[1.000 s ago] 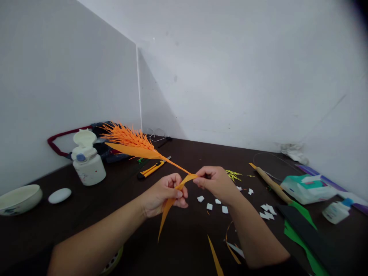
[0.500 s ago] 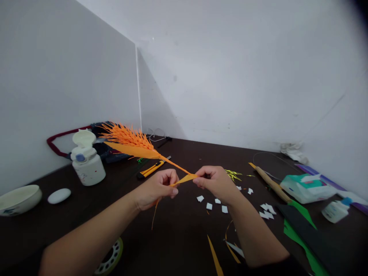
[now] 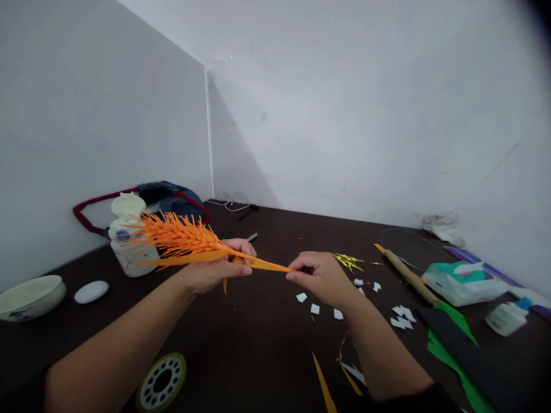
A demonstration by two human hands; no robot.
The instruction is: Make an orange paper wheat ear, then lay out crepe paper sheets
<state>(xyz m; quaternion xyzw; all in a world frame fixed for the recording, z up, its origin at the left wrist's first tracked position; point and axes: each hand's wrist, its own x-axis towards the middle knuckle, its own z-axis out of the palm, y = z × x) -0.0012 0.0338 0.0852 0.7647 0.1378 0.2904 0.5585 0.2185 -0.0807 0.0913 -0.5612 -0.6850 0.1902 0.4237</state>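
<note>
An orange paper wheat ear [image 3: 181, 235] lies tilted across the middle of the view, its bristles to the left. A long flat orange leaf [image 3: 178, 259] runs beneath the ear. The stem narrows toward my right hand [image 3: 321, 278], whose thumb and fingers pinch its lower end. My left hand [image 3: 210, 274] is closed around an orange paper strip [image 3: 253, 264] that lies along the stem. A short tail of the strip hangs below the left fingers. The ear covers part of the left hand.
Around the dark table [image 3: 258, 355] are a tape roll [image 3: 161, 381], bowl [image 3: 32, 298], white oval piece [image 3: 91, 292] and open white jar [image 3: 134, 255]. White squares [image 3: 315, 309], scissors [image 3: 353, 373], yellow pieces [image 3: 348, 262], a tissue pack [image 3: 460, 282] and glue bottle [image 3: 507, 317] lie rightward.
My left hand and the wheat ear have moved left and the ear has dropped lower. The strip now lies close along the stem instead of angling away. My right hand stays nearly in place.
</note>
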